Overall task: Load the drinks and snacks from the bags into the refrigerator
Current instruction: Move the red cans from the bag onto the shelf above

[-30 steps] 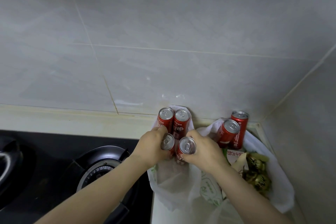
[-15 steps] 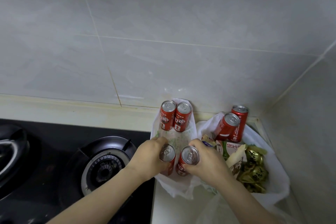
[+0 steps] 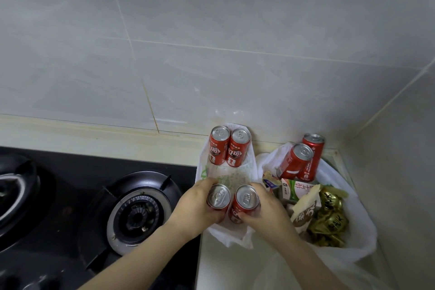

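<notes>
Near the worktop (image 3: pixel 223 266) back-right corner | left grip (image 3: pixel 195 211) wraps left red can (image 3: pixel 219 196) | right grip (image 3: pixel 270 213) wraps right red can (image 3: pixel 246 199) | both upright

pale counter (image 3: pixel 223 266) holds a gas hob (image 3: pixel 77 172), a flat bag (image 3: pixel 227 235) and a fuller bag (image 3: pixel 357 226).

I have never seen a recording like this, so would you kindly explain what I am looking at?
There is no machine: a person wears one camera on the head, looking down at their own bare hands. The left hand grips one red can, the right hand a second red can, over a white bag on the counter. Two more cans stand by the wall; two further cans and snack packs sit in a second bag. A gas stove lies to the left.
</notes>
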### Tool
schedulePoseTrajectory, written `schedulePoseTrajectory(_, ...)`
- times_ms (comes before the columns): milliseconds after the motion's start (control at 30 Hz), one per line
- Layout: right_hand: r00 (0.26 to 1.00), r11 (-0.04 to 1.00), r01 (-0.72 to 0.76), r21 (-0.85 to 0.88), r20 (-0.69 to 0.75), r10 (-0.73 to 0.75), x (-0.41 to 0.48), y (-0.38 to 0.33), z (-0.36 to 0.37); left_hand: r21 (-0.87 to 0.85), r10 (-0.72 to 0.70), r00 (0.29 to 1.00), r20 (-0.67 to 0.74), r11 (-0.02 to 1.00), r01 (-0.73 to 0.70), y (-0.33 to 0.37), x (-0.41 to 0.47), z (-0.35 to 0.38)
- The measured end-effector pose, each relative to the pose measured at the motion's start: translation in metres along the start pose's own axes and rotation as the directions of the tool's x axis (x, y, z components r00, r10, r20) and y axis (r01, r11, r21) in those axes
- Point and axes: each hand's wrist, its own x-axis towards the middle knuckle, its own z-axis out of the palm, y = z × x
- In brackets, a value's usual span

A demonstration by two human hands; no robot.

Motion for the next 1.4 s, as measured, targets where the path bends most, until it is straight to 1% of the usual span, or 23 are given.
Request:
schedulePoseTrajectory(133,0.998,0.997,-0.058,0.058,0.005,0.058,0.004,0.002,0.004,-0.008,-0.021,1.000,0.006,1.000,0.021,-0.003,0.003,0.006)
schedulePoseTrajectory(233,0.997,0.995,-0.075,0.069,-0.004,0.076,0.005,0.002,0.005,-0.027,-0.041,0.999,0.017,0.999,0.041,-0.005,0.005,0.007)
schedulePoseTrajectory(367,0.998,0.997,-0.056,0.052,-0.019,0.058,0.004,-0.003,-0.003,-0.063,-0.049,0.999,0.016,0.997,0.050,-0.004,0.005,-0.003)
schedulePoseTrajectory(433,0.997,0.997,-0.030,0.069,-0.062,0.034,0.002,-0.011,-0.010,-0.095,-0.045,0.999,-0.005,0.995,0.045,0.001,0.003,-0.011)
schedulePoseTrajectory(500,0.993,0.996,0.014,0.091,-0.115,-0.004,-0.001,-0.023,-0.020,-0.113,-0.017,0.999,-0.031,0.993,0.014,0.007,0.000,-0.022)
schedulePoseTrajectory(667,0.978,0.981,0.134,0.142,-0.177,-0.108,-0.007,-0.059,-0.054,-0.147,0.075,0.987,-0.141,0.984,-0.096,0.036,-0.008,-0.063)
schedulePoseTrajectory(800,0.947,0.954,0.237,0.182,-0.263,-0.185,-0.024,-0.101,-0.089,-0.209,0.145,0.956,-0.254,0.957,-0.201,0.066,-0.022,-0.108)
schedulePoseTrajectory(933,0.923,0.902,0.319,0.291,-0.312,-0.225,-0.053,-0.148,-0.125,-0.278,0.189,0.907,-0.377,0.911,-0.306,0.099,-0.047,-0.156)
schedulePoseTrajectory(1033,0.890,0.844,0.403,0.354,-0.368,-0.271,-0.074,-0.183,-0.145,-0.311,0.225,0.871,-0.437,0.871,-0.381,0.125,-0.069,-0.191)
schedulePoseTrajectory(1167,0.808,0.742,0.550,0.384,-0.471,-0.355,-0.099,-0.234,-0.164,-0.337,0.297,0.828,-0.475,0.808,-0.483,0.157,-0.099,-0.233)
schedulePoseTrajectory(1300,0.713,0.643,0.672,0.368,-0.556,-0.427,-0.123,-0.284,-0.182,-0.345,0.340,0.764,-0.549,0.740,-0.577,0.183,-0.123,-0.272)
schedulePoseTrajectory(1400,0.660,0.577,0.735,0.356,-0.572,-0.487,-0.138,-0.315,-0.191,-0.318,0.372,0.714,-0.594,0.706,-0.632,0.196,-0.141,-0.296)
